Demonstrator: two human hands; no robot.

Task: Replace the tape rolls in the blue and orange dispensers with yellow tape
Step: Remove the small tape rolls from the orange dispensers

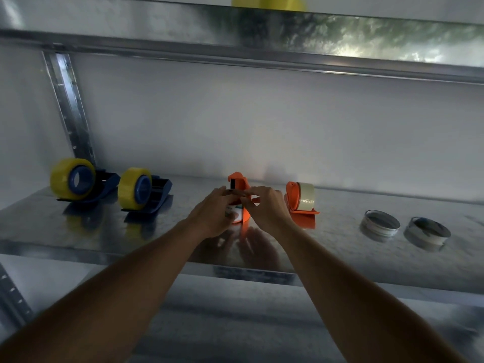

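While both blue dispensers left of it already hold yellow tape, both hands' fingers clasp the orange dispenser, likely freeing its old roll next.

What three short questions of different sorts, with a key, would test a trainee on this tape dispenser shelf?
1. True or false: both blue dispensers already carry yellow tape.
2. How many loose clear tape rolls lie on the shelf at the right?
3. Multiple choice: which dispenser are the two hands working on? A) the far left blue one B) the middle orange one C) the right orange one

Key
1. True: the left blue dispenser and the second blue dispenser each hold a yellow roll.
2. Two: one clear roll and another on the metal shelf.
3. B: the left hand and right hand are at the middle orange dispenser; the right orange dispenser stands untouched.
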